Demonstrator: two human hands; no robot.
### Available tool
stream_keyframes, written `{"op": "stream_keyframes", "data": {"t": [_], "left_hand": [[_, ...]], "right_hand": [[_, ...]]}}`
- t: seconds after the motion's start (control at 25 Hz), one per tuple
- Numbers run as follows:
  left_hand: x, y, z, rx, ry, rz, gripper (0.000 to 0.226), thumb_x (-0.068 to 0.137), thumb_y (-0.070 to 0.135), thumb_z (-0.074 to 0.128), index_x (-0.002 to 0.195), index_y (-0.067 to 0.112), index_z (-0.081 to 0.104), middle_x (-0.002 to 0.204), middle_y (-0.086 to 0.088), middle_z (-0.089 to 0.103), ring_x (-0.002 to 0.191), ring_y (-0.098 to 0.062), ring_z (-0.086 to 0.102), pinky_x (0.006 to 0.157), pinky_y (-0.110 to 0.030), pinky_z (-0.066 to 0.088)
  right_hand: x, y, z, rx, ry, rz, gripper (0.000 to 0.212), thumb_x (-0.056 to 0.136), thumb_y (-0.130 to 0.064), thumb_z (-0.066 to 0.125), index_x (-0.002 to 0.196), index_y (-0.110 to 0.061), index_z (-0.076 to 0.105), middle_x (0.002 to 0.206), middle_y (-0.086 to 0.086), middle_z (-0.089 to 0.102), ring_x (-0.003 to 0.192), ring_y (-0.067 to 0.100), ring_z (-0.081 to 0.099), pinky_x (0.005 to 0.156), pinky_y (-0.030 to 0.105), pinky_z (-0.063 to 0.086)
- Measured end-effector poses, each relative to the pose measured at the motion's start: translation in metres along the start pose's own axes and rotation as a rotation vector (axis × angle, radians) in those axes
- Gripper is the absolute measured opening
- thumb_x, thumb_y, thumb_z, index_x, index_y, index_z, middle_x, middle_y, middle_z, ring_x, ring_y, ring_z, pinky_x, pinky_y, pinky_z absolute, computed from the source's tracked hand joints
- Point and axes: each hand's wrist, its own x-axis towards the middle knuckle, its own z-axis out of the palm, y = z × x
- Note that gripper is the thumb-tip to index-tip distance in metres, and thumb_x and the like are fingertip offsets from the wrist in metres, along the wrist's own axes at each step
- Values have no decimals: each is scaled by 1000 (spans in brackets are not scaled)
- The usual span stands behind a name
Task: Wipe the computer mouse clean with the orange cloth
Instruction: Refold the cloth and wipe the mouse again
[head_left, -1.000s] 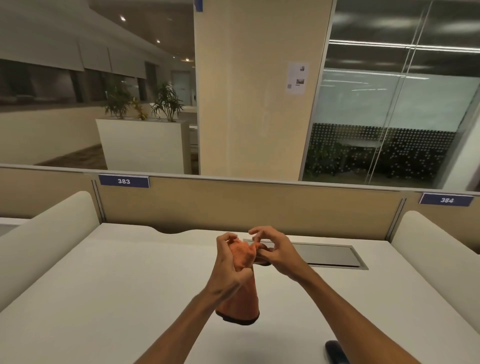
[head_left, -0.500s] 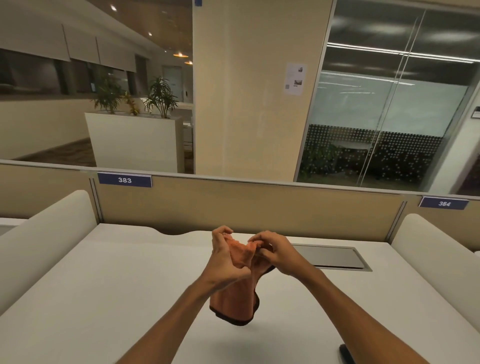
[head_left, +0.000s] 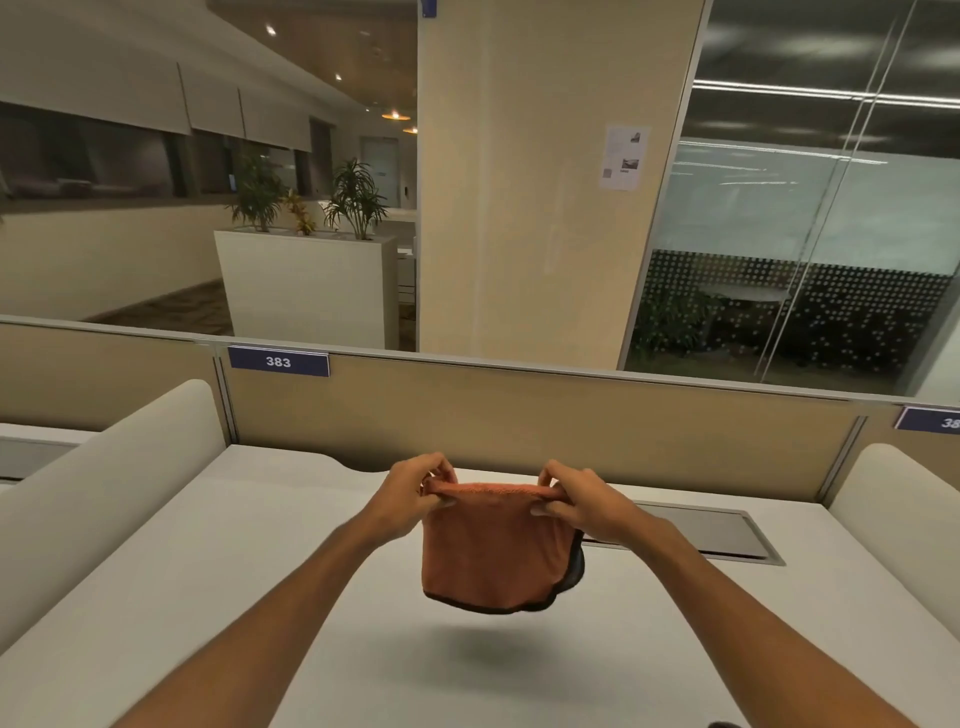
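Note:
The orange cloth (head_left: 493, 545) with a dark hem hangs in the air above the white desk (head_left: 208, 597), stretched out flat between both hands. My left hand (head_left: 410, 493) pinches its upper left corner and my right hand (head_left: 582, 501) pinches its upper right corner. The cloth casts a shadow on the desk below. Only a dark sliver of the computer mouse (head_left: 722, 724) shows at the bottom edge, under my right forearm.
A grey cable hatch (head_left: 727, 535) is set into the desk behind my right hand. A beige partition (head_left: 519, 410) with a label 383 closes the far side. Padded white dividers (head_left: 93, 483) flank the desk left and right.
My hands have moved apart and pulled the bunched cloth out into a flat sheet. The view has tilted, and the mouse has slid almost out of the bottom edge.

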Motion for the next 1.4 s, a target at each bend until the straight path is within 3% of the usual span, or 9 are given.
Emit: {"op": "stream_keyframes", "data": {"t": [0.2,0.28,0.44,0.68,0.8,0.96,1.08,1.2,1.4], "left_hand": [[12,-17,-8,101,-43,11,26,70,-3,82,79,12,63,75,5,66,70,-16,60,59,-17,47],[15,-24,-9,120,-43,3,27,67,-1,85,78,13,64,74,9,66,69,-13,61,62,-20,51],[24,-37,-14,168,-44,-31,27,66,-2,85,77,12,65,76,5,68,74,-15,65,69,-33,58],[53,-57,-46,89,-278,-180,26,67,0,85,80,12,66,83,-10,71,71,-27,67,66,-36,58],[73,-74,-55,54,-391,-282,26,70,0,84,87,7,66,85,-13,70,73,-20,61,66,-36,50],[95,-110,-37,145,-513,-430,24,74,-2,81,88,8,64,84,-13,68,83,-25,65,75,-32,53],[112,-142,-6,223,-393,-484,23,76,-4,79,88,7,63,90,-16,68,84,-28,66,69,-32,55],[130,-171,21,261,-259,-501,22,78,-5,77,94,3,65,99,-20,67,91,-32,67,77,-41,60],[144,-211,55,313,-171,-559,23,83,0,72,102,10,64,109,-15,65,94,-29,65,87,-44,56]], "right_hand": [[20,6,-7,-119,-127,-67,21,74,-26,81,89,-17,69,74,-7,62,68,10,53,61,20,42],[25,12,-5,-94,-127,-52,18,74,-19,80,89,-18,71,76,-7,64,68,8,55,61,14,42],[37,18,3,-9,-81,-15,20,77,-10,73,93,-22,71,87,-4,71,78,9,65,74,23,53],[66,28,11,216,-93,-10,16,76,-16,77,90,-21,73,82,-5,72,75,5,63,72,23,52],[88,40,20,359,-158,53,16,78,-20,80,92,-16,73,89,2,72,82,9,66,74,23,55],[123,59,52,310,-266,152,17,78,-23,81,90,-15,71,84,0,67,78,11,63,66,24,55],[153,76,73,224,-243,205,16,80,-16,79,92,-11,70,83,4,66,75,14,60,65,28,54],[182,94,90,132,-218,250,15,82,-11,76,95,-8,70,85,5,66,78,16,59,63,20,47],[212,116,124,74,-167,383,22,83,-8,71,105,-7,67,106,14,66,88,22,60,73,28,49]]}}
